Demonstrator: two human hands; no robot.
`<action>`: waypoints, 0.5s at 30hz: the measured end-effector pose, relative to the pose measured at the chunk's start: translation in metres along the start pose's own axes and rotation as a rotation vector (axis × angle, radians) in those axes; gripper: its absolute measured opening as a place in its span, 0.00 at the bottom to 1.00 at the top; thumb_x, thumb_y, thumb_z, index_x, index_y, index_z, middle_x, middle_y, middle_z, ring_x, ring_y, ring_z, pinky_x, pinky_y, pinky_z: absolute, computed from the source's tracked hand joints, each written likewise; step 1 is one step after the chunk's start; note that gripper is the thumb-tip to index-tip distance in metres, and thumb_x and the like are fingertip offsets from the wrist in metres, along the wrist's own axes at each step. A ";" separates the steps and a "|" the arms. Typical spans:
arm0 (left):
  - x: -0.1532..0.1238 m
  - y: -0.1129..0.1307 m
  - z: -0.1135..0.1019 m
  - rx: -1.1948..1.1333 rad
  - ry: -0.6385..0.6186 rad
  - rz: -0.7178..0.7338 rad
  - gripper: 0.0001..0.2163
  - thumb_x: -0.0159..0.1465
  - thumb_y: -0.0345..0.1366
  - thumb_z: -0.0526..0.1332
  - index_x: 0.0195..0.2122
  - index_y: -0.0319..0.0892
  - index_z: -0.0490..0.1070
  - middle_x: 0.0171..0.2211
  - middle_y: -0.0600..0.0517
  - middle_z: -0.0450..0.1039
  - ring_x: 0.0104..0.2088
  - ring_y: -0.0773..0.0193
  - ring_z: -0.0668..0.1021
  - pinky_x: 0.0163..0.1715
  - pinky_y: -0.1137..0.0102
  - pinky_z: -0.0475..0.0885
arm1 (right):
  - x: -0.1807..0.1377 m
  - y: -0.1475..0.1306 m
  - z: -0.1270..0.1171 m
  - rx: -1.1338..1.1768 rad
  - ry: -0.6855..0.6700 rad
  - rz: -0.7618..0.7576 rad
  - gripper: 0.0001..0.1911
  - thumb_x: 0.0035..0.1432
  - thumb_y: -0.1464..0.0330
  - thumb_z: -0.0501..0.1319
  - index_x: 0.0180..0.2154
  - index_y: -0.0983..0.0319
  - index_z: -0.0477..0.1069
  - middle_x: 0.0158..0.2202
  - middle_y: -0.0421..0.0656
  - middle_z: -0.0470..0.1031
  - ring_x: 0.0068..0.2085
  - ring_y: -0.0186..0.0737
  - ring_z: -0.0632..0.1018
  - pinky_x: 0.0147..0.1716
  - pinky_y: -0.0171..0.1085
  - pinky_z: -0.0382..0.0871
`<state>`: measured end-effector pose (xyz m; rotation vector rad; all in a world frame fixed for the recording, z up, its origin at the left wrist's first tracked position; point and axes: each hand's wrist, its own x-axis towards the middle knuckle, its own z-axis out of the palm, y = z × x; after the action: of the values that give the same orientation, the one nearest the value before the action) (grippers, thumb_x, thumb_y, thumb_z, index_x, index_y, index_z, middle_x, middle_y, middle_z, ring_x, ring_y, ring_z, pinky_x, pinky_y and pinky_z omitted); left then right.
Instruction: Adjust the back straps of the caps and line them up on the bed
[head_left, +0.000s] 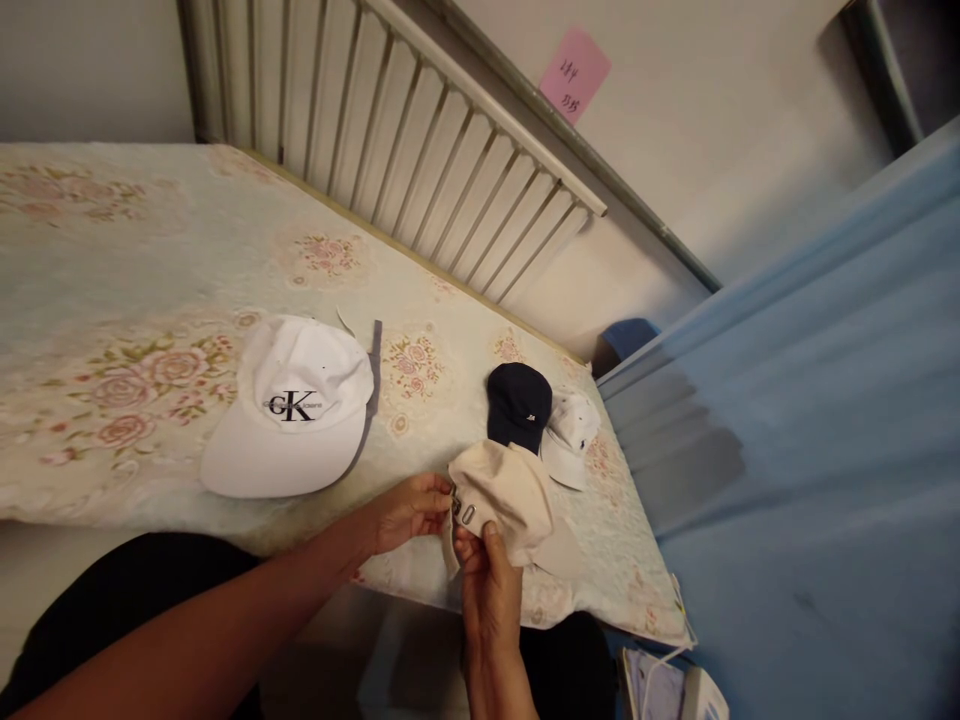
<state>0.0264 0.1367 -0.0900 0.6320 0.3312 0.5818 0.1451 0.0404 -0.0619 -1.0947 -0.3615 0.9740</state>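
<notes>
A beige baseball cap (506,495) is held between my hands, its brim pointing right and its back strap facing left. With closed fingers, my left hand (411,512) pinches the cap's strap near the small metal buckle. My right hand (491,575) grips the lower back edge of the cap, thumb on the cloth beside the buckle slot. Left of them a white baseball cap (307,400) with black "CK" lettering lies on the floral mattress (247,255). Beyond the beige cap rest a dark navy cap (517,405) and a smaller white cap (571,435), side by side.
Metal railings (420,150) run along the mattress's far edge. A blue curtain (795,400) hangs at the right. A pink note (575,75) is stuck to the wall. At the lower right stands a white object (703,695) beside folded cloth.
</notes>
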 end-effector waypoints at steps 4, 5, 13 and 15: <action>-0.001 0.000 0.002 -0.003 -0.049 0.044 0.16 0.53 0.35 0.69 0.41 0.38 0.70 0.37 0.47 0.74 0.33 0.62 0.77 0.37 0.65 0.70 | -0.002 0.001 0.002 0.012 -0.058 0.005 0.16 0.51 0.66 0.67 0.41 0.68 0.72 0.30 0.44 0.79 0.28 0.34 0.78 0.29 0.34 0.73; -0.001 -0.001 0.002 -0.008 -0.058 0.063 0.16 0.53 0.35 0.69 0.42 0.38 0.70 0.37 0.47 0.74 0.32 0.62 0.77 0.37 0.65 0.71 | -0.002 0.001 0.002 0.015 -0.066 0.006 0.16 0.52 0.66 0.67 0.41 0.68 0.72 0.30 0.44 0.79 0.28 0.35 0.78 0.29 0.34 0.73; 0.001 -0.004 0.001 0.055 -0.008 0.127 0.15 0.56 0.36 0.66 0.43 0.38 0.68 0.35 0.47 0.74 0.31 0.62 0.77 0.35 0.65 0.72 | -0.001 0.002 0.001 0.022 -0.049 0.044 0.15 0.50 0.66 0.68 0.39 0.67 0.73 0.29 0.43 0.78 0.27 0.34 0.77 0.28 0.33 0.73; 0.001 -0.002 0.003 0.059 0.020 0.136 0.15 0.56 0.36 0.66 0.43 0.38 0.68 0.35 0.48 0.74 0.31 0.62 0.77 0.34 0.66 0.72 | -0.003 0.002 0.003 0.022 -0.045 0.049 0.17 0.48 0.67 0.69 0.41 0.65 0.73 0.32 0.43 0.79 0.29 0.34 0.78 0.29 0.33 0.73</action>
<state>0.0292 0.1346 -0.0894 0.7092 0.3271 0.7107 0.1408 0.0399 -0.0617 -1.0672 -0.3612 1.0451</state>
